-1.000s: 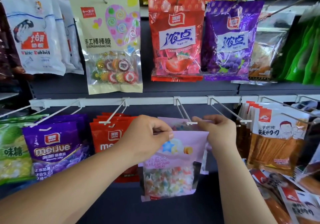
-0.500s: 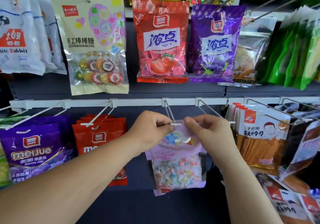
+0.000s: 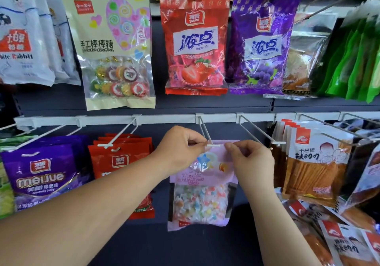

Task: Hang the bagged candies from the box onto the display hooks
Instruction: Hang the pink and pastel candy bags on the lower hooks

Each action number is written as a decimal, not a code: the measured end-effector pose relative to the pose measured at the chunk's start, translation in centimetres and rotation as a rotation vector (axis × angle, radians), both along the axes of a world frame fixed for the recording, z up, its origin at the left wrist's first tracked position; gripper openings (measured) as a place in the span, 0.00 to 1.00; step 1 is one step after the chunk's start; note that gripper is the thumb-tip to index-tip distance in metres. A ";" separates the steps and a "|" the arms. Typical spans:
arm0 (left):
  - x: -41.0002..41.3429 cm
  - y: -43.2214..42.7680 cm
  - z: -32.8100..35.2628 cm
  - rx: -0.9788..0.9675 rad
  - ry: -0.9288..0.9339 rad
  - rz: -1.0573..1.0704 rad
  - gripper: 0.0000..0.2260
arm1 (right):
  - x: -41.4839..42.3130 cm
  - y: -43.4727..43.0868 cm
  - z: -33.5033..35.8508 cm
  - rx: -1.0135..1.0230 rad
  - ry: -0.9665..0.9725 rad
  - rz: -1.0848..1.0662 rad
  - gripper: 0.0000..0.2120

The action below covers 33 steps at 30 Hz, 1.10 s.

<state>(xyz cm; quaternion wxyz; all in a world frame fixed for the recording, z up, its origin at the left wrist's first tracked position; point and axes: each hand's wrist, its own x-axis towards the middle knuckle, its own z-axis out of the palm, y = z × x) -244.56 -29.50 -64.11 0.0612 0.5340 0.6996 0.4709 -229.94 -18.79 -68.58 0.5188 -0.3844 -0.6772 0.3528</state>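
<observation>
A pink bag of pastel candies [image 3: 202,191] hangs upright in front of the dark shelf wall. My left hand [image 3: 177,152] pinches its top left corner and my right hand [image 3: 249,160] pinches its top right corner. The bag's top edge is level with the white tip of a wire display hook [image 3: 207,136], which points out between my two hands. Whether the hook passes through the bag's hole I cannot tell. The box is out of view.
A bare hook [image 3: 259,131] juts out just right of my hands. Red bags [image 3: 121,162] and purple bags [image 3: 41,173] hang to the left, orange snack packs [image 3: 316,162] to the right. An upper row holds lollipop [image 3: 115,47], strawberry [image 3: 195,43] and grape bags [image 3: 261,45].
The pink bag has risen and shifted toward the hook's tip, with both hands still pinching its top corners. The view has panned a little to the right.
</observation>
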 end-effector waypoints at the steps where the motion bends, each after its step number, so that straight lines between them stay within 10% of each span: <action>1: -0.5 -0.1 -0.1 -0.015 0.040 0.003 0.04 | -0.1 -0.1 -0.2 0.023 -0.013 -0.037 0.04; 11: -2.7 -3.0 -3.6 0.002 0.148 0.303 0.05 | -0.7 -3.3 -7.9 0.763 -0.425 -0.274 0.26; 33: 0.5 -16.6 -13.4 -0.113 -0.278 0.259 0.18 | -2.6 -5.9 -8.4 0.334 -0.472 0.311 0.38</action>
